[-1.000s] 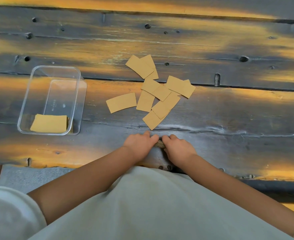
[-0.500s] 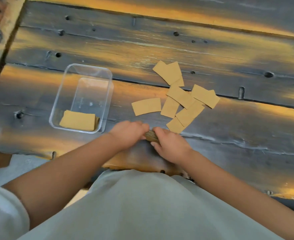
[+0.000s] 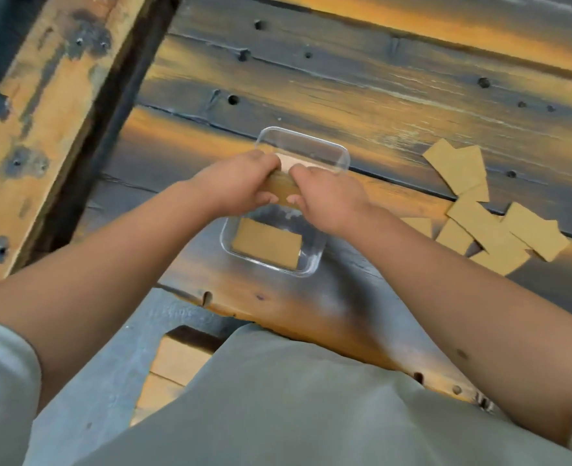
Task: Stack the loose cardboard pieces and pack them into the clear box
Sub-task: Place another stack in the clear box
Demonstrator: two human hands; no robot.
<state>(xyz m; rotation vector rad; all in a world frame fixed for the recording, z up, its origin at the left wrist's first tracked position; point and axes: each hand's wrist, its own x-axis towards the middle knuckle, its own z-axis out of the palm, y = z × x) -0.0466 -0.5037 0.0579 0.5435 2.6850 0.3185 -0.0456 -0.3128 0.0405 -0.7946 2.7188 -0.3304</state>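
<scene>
A clear plastic box [image 3: 340, 156] sits on the dark wooden table, with a brown cardboard stack [image 3: 267, 243] lying in its near end. Above the box's middle I hold a second stack of cardboard pieces [image 3: 281, 190] between both hands. My left hand [image 3: 240, 183] grips its left end and my right hand [image 3: 328, 196] grips its right end. Several loose cardboard pieces [image 3: 489, 223] lie overlapping on the table to the right of the box.
The table [image 3: 362, 89] is made of worn planks with holes and gaps. A weathered wooden beam [image 3: 42, 122] runs along the far left, beyond a dark gap. The table's near edge [image 3: 277, 307] is just in front of my grey clothing.
Both hands lifted the gathered stack from the table's near edge and carried it left over the clear box. The camera view swung left with them.
</scene>
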